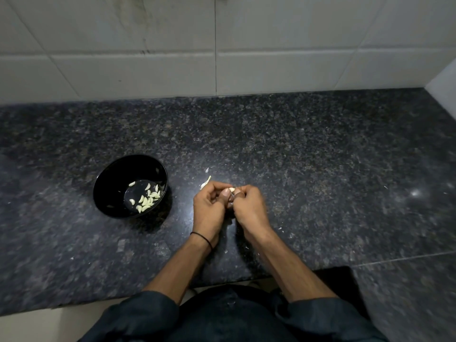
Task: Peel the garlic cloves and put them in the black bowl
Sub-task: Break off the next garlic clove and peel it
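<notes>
Garlic clove [232,189]: pinched between your two hands, held just above the tabletop [320,156] and to the right of the black bowl [111,183]. Only a pale sliver shows, so I can't tell how much skin is left.
Left hand [212,201]: fingers curled in and thumb laid across the top, gripping the clove from the left. The back of the hand faces up, and a thin black wrist band [202,239] sits below it.
Right hand [249,206]: fingers curled tight, fingertips meeting the left thumb at the clove. It pinches the clove's right end. I can't tell whether it has skin or flesh, as the knuckles hide that.
Forearms: both come in from the near edge and converge so the hands touch, wrists low over the stone.
Black bowl: stands on the tabletop, apart from your hands. The peeled cloves [148,199] lie bunched on the right of its floor.
Risk, slip: a bare clove is slick. A hard squeeze while tearing could shoot it out onto the dark speckled tabletop or off the near edge.
Risk, skin carried over: the papery skin may cling to your fingertips and drop into the bowl with the clove.
Risk, missed drop: the bowl sits off to your left, so a toss from here could hit the rim. It is safer to carry the clove over.
Risk, mix-up: a peel scrap [205,183] and small flecks lie just beyond your left hand. In this dim light they could be mistaken for a clove.
</notes>
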